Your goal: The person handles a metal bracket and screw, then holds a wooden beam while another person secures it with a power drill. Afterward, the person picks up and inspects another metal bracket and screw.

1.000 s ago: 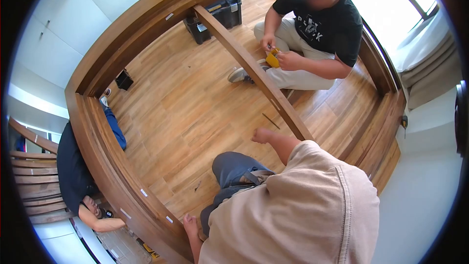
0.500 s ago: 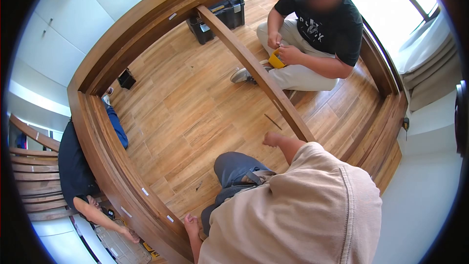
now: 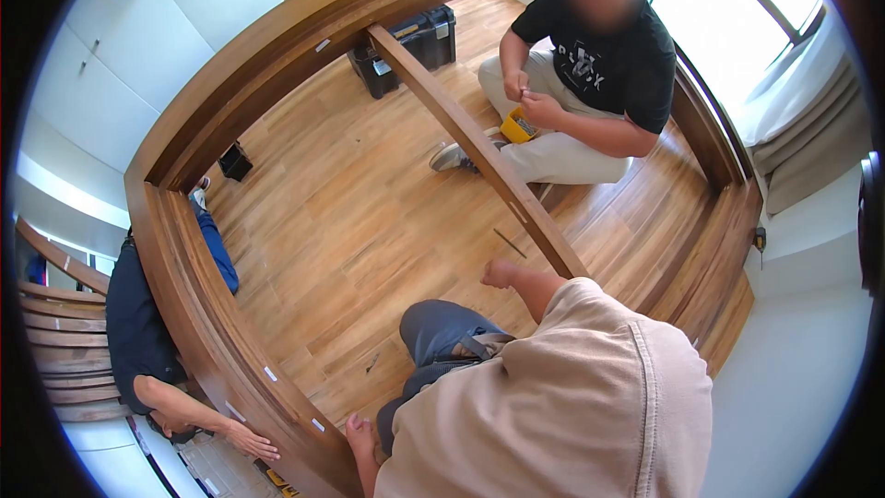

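Note:
My left hand (image 3: 361,435) is low beside my leg, next to the inner edge of the large wooden frame (image 3: 198,281). Its fingers look curled, with nothing visible in them. My right hand (image 3: 499,273) hovers over the floor just left of the wooden crossbar (image 3: 479,152), fingers folded in and no object showing. A thin dark rod (image 3: 509,243) lies on the floor a little beyond that hand. Within the frame's outline is my bent knee (image 3: 442,327).
A co-worker (image 3: 590,65) sits across from me, fingering something small above a yellow container (image 3: 518,126). Another person (image 3: 143,314) bends outside the frame at left, a hand against its side. A black toolbox (image 3: 406,51) stands behind the crossbar; wooden slats (image 3: 69,341) lie far left.
The view has shifted slightly. The left co-worker's hand has moved up onto the frame's side and spread flat. My right hand stays near the crossbar, my left beside my leg.

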Available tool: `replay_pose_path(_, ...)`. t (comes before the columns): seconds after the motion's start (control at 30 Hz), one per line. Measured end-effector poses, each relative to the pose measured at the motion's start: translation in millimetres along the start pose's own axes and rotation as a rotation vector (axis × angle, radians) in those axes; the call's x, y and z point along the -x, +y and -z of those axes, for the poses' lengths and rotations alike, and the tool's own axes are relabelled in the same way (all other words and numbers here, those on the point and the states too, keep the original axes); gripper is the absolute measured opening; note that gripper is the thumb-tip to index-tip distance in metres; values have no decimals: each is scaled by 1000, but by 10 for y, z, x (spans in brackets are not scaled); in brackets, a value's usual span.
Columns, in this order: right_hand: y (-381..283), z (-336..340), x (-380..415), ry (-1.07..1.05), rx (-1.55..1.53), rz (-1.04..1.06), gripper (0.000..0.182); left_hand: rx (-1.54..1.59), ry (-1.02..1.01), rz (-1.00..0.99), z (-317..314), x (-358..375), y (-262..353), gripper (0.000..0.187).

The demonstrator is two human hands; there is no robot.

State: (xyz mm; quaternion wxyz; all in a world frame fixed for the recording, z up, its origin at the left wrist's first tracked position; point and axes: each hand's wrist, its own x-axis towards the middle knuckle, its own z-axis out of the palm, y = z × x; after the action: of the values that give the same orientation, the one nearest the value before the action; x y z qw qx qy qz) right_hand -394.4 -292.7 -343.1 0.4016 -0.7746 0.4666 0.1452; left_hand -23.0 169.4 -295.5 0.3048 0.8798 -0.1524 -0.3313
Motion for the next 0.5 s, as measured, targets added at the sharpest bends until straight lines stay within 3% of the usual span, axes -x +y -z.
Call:
replay_pose_path(0.07, 226, -181, -220, -45, 206, 187, 33, 54, -10, 54, -4, 83, 149, 42)
replay_pose_path(0.2, 249, -175, -134, 41, 231, 276, 35, 64, -14, 72, -47, -14, -20, 43)
replay_pose_path(0.27, 38, 38, 72, -31, 44, 61, 37, 12, -13, -31, -62, -124, -284, 43)
replay_pose_path(0.37, -19, 87, 94, -103, -55, -88, 42, 39, -23, -16, -90, -67, -224, 43)
replay_pose_path(0.5, -28, 59, 25, -117, -35, -40, 40, 68, -30, 27, -103, -42, -197, 43)
